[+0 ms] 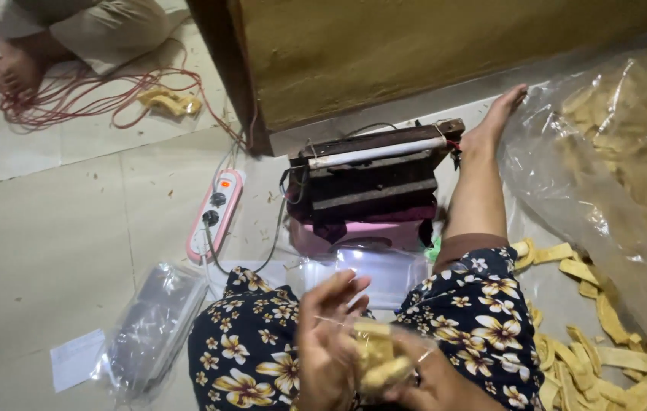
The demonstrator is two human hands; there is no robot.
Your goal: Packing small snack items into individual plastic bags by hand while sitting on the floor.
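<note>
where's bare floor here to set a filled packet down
Bare tile lies left of the power strip, above the stack of empty bags. It is crowded to the right, with loose chips and the big chip bag.

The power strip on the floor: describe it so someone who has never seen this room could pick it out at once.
Start at the dark sealing machine standing by the wooden door frame. Just to its left on the pale floor tiles lies the power strip, a long pink and white bar with black plugs in it. The clear plastic bags nearby are see-through and carry no cords.
</note>
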